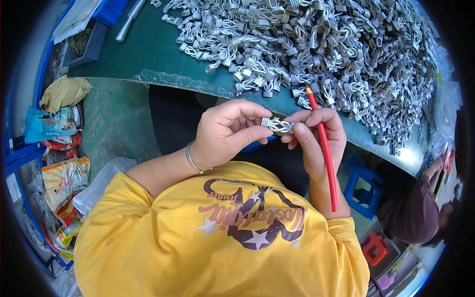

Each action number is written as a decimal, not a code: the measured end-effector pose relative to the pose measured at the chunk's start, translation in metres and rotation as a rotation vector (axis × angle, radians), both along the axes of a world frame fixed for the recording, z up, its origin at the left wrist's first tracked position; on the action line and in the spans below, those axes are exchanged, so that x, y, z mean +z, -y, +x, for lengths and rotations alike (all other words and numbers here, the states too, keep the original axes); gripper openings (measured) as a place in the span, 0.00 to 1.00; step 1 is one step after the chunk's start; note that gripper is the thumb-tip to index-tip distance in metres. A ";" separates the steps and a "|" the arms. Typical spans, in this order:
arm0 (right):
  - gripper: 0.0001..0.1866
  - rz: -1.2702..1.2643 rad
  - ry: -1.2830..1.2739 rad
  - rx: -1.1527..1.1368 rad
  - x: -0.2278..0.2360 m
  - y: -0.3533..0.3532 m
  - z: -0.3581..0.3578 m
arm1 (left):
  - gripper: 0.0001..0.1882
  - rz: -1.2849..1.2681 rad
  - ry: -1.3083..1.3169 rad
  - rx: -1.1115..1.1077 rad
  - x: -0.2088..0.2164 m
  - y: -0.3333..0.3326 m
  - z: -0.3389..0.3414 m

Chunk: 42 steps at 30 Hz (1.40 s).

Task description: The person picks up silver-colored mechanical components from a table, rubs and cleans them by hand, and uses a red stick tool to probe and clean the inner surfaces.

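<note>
Between my two hands, just short of the table's edge, is a silver metal link (278,125) with looped strands and a ribbed band at its left end. My left hand (222,127) is closed, its thumb and fingers pinching the banded end. The other end sits in the fingertips of my right hand (320,138), also closed. A red pencil (327,158) with a yellowish tip rests across that right hand, tip pointing away from me. Beyond both hands lies a big heap of similar metal links (307,44).
The heap covers much of the green table (143,54). A metal-handled tool (126,27) and a grey bin (88,45) are at the far left. Snack bags (64,180) fill a blue rack at left. Right: a blue stool (363,188), a red stool (375,248) and another person's sleeve (413,213).
</note>
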State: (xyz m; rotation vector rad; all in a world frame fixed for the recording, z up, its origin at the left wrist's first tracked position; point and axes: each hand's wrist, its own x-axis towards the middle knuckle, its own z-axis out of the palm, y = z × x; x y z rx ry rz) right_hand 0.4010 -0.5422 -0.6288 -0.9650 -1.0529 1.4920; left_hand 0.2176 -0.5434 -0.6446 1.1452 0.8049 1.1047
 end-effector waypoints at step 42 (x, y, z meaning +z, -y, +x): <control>0.14 0.697 0.923 -0.258 -0.023 -0.012 0.033 | 0.13 -0.349 0.017 -0.198 -0.015 -0.002 0.017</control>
